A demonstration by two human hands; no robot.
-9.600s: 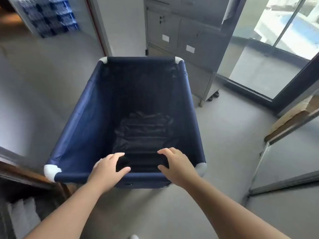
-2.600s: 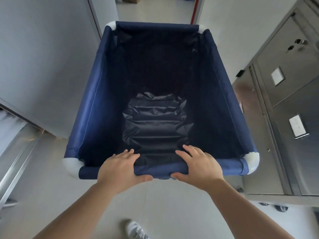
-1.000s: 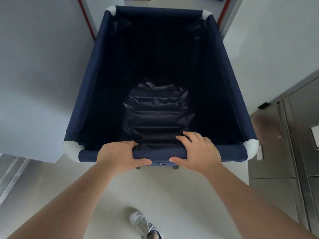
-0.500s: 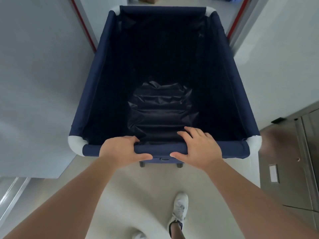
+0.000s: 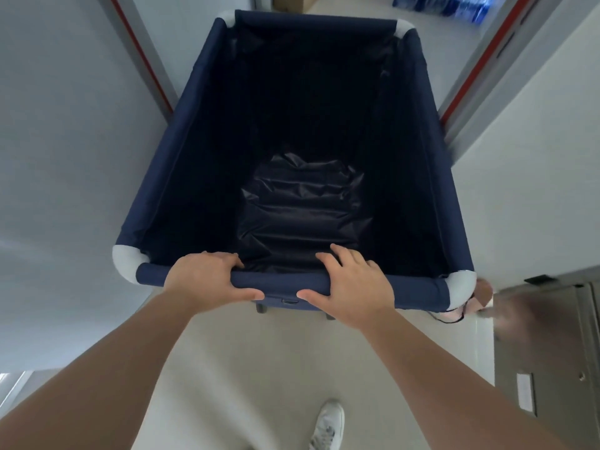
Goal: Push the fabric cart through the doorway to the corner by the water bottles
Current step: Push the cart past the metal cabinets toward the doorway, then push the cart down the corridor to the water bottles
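Observation:
The navy fabric cart [image 5: 168, 164] fills the middle of the view, its white-capped corners framing a dark, empty lining. My left hand [image 5: 203, 279] and my right hand [image 5: 355, 285] both grip the padded near rail, thumbs under it. The cart's front end sits between the red-edged door frames [image 5: 144, 64]. Blue packs of water bottles [image 5: 454, 6] lie on the floor beyond the doorway, at the top right.
White walls stand close on both sides of the cart. A grey metal cabinet [image 5: 552, 336] is at the right, near the cart's rear corner. A cardboard box [image 5: 292, 1] sits past the doorway. My white shoe [image 5: 326, 427] is on the pale floor below.
The cart has rolled forward into the doorway. The door frames now flank its front half, and the water bottles have come into view at the top right. Both hands keep their grip.

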